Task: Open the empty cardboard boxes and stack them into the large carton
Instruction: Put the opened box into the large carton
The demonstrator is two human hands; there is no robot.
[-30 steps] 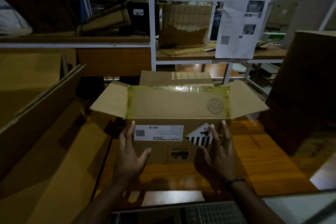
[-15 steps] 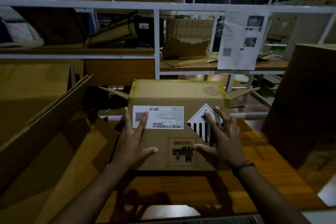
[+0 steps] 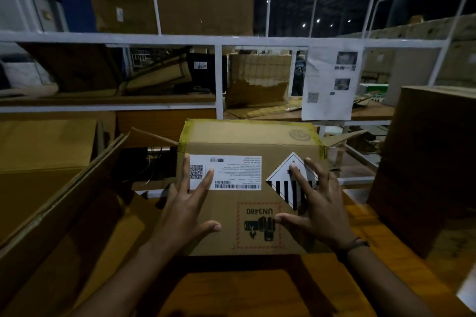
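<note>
A brown cardboard box [image 3: 247, 141] stands on the orange table in front of me, its near face bearing a white shipping label, a striped diamond hazard label and an upside-down UN3480 mark. My left hand [image 3: 189, 203] presses flat on the left part of that face, fingers spread over the white label. My right hand [image 3: 313, 203] presses flat on the right part, fingers spread over the diamond label. Side flaps stick out behind the box on both sides. The large carton [image 3: 56, 213] lies open at my left, its flap slanting up.
A white metal shelf frame [image 3: 218, 80] stands behind the box, holding cardboard pieces and a hanging printed sheet [image 3: 331, 85]. A tall brown carton [image 3: 427, 162] stands at the right. The orange tabletop [image 3: 257, 291] stretches toward me.
The box has been tipped and turned so its labelled face now faces me; its top flaps swung back. Both hands went from hovering to pressing on that face, and my view rose.
</note>
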